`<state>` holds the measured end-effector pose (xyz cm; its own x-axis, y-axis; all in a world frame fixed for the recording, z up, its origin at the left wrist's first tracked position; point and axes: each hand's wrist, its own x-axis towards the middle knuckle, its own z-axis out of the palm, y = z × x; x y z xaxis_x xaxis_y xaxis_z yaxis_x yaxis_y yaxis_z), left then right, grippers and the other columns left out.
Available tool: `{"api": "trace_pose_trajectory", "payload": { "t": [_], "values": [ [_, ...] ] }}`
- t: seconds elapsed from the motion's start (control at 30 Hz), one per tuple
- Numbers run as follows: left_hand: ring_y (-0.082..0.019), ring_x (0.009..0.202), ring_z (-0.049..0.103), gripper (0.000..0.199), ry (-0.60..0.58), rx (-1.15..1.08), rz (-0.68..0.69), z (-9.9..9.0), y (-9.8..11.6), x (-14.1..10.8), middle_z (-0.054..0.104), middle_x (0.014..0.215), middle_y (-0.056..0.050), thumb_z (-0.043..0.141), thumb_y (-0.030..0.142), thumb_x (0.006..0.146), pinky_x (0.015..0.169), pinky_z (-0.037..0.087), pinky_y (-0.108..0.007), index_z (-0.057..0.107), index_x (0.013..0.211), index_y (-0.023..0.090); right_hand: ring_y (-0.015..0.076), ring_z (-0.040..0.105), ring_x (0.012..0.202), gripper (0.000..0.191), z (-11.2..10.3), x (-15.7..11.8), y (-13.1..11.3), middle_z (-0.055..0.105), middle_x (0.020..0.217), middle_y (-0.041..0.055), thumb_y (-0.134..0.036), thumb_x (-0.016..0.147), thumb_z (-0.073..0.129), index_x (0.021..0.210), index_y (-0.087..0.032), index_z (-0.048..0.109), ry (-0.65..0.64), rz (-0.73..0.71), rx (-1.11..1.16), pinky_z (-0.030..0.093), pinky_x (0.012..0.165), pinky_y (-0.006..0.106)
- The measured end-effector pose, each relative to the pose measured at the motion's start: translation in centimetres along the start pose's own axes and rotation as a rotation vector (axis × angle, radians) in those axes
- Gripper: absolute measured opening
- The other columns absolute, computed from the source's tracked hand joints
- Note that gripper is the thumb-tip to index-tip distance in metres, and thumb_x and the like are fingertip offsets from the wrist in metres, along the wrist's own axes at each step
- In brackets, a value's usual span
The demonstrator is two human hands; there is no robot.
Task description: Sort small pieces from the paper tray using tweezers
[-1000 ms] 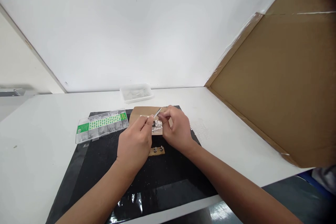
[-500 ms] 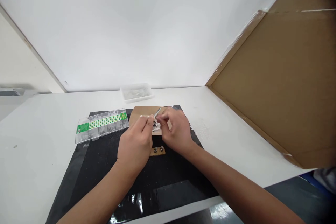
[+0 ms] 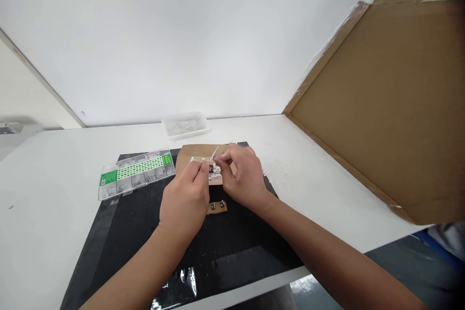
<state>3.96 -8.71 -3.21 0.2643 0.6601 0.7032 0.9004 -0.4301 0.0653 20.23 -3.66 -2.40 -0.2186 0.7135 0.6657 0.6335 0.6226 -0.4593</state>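
Note:
My left hand [image 3: 185, 193] is closed, its thumb and forefinger pinching a thin pale stick [image 3: 214, 153] that slants up and to the right. Close beside it, my right hand [image 3: 242, 177] has thumb and forefinger pressed together; whatever is between them is too small to make out. Under the fingertips lies a brown sheet [image 3: 189, 150], with small white and dark pieces [image 3: 214, 170] partly hidden by the hands. Nearer to me, a short tan strip [image 3: 217, 207] bearing two dark round parts with silvery bits rests on the black mat [image 3: 145, 223].
A clear compartment case [image 3: 137, 173] with a green and yellow label lies across the mat's left edge. Behind stands a translucent tray [image 3: 186, 125] with pale contents. A large cardboard panel [image 3: 381, 101] rises at the right of the white table [image 3: 312, 179].
The view has shifted slightly, moving everything a little left. My right fingertips have moved slightly relative to the stick, and both hands keep their pinch.

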Motion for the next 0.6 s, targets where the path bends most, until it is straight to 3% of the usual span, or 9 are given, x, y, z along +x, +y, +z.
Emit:
{"api": "trace_pose_trajectory", "payload": {
  "t": [0.13,0.43,0.6],
  "values": [
    [-0.019,0.072,0.062,0.025,-0.015,0.000,0.002,0.03,-0.02,-0.01,0.068,0.085,-0.006,0.051,0.009,0.100,0.064,0.046,-0.029,0.068,0.117,0.014,0.0182,0.062,0.071,0.018,-0.06,-0.07,-0.18,0.069,0.077,-0.0010,-0.023,0.098,0.057,0.081,-0.023,0.051,0.043,0.036,-0.013,0.037,0.079,0.037],
    [-0.019,0.072,0.062,0.023,-0.028,0.010,0.010,0.31,-0.10,0.07,0.066,0.085,-0.006,0.052,0.009,0.100,0.064,0.046,-0.030,0.069,0.114,0.013,0.0171,0.063,0.070,0.019,-0.07,-0.12,-0.21,0.069,0.078,-0.0016,-0.022,0.099,0.056,0.080,-0.023,0.051,-0.014,-0.001,-0.007,0.035,0.078,0.036],
    [-0.019,0.073,0.063,0.027,-0.024,0.011,0.013,0.49,-0.21,-0.03,0.067,0.086,-0.007,0.051,0.010,0.100,0.064,0.046,-0.029,0.067,0.121,0.012,0.0165,0.061,0.068,0.020,-0.13,-0.03,-0.18,0.068,0.076,-0.0022,-0.022,0.099,0.057,0.080,-0.022,0.051,0.000,0.037,-0.014,0.035,0.079,0.037]
  ]
}}
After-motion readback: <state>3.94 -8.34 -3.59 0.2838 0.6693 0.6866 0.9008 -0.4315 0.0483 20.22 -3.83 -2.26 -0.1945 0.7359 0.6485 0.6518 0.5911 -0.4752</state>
